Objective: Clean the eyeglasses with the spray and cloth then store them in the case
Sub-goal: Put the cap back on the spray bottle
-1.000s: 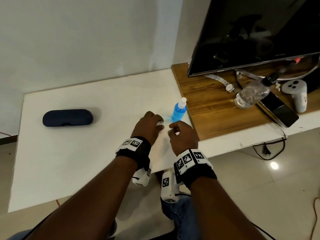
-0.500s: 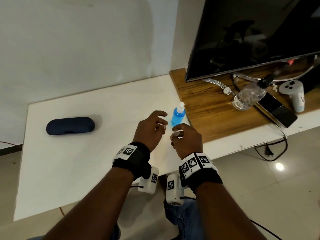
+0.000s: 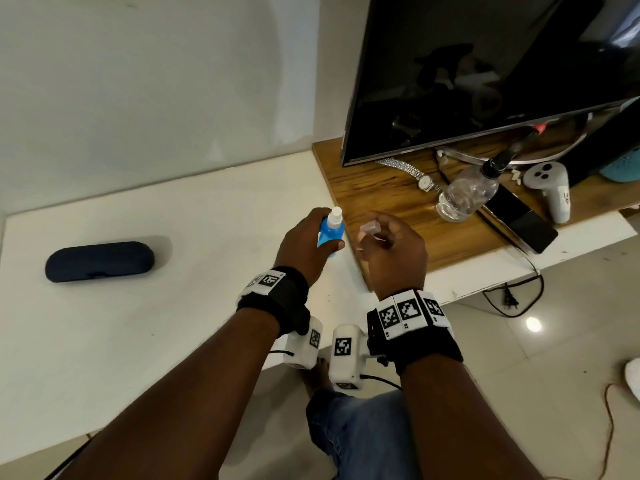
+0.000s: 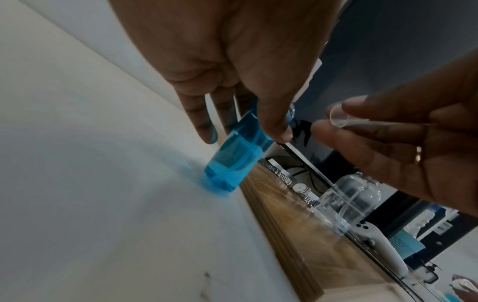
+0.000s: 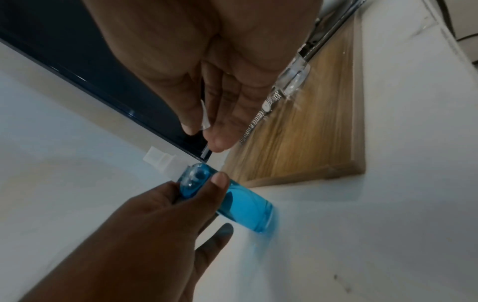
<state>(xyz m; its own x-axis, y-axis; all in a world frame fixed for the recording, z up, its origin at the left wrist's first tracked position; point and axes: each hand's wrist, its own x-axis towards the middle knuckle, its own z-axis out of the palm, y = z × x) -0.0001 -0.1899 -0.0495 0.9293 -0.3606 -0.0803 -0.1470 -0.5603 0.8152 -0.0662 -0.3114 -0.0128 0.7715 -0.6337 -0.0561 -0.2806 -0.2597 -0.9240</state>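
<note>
A small blue spray bottle [image 3: 331, 233] stands on the white table [image 3: 138, 323] beside the wooden board's edge, its white nozzle uncovered. My left hand [image 3: 301, 247] grips its body [image 4: 232, 163], thumb on one side and fingers on the other [image 5: 243, 206]. Just right of the bottle, my right hand [image 3: 391, 251] pinches a small clear cap [image 3: 369, 228] between thumb and fingertips [image 4: 338, 118]. The dark blue glasses case [image 3: 98, 261] lies closed at the table's left. No eyeglasses or cloth show in any view.
A wooden board [image 3: 398, 209] on the right carries a TV [image 3: 485, 64], a clear bottle [image 3: 467, 195], a wristwatch [image 3: 424, 181], a black phone [image 3: 519, 220] and a white controller [image 3: 554, 192]. A cable lies on the floor at right.
My left hand has reached forward to the spray bottle and closed round it. My right hand has lifted slightly, with the clear cap pinched in its fingers.
</note>
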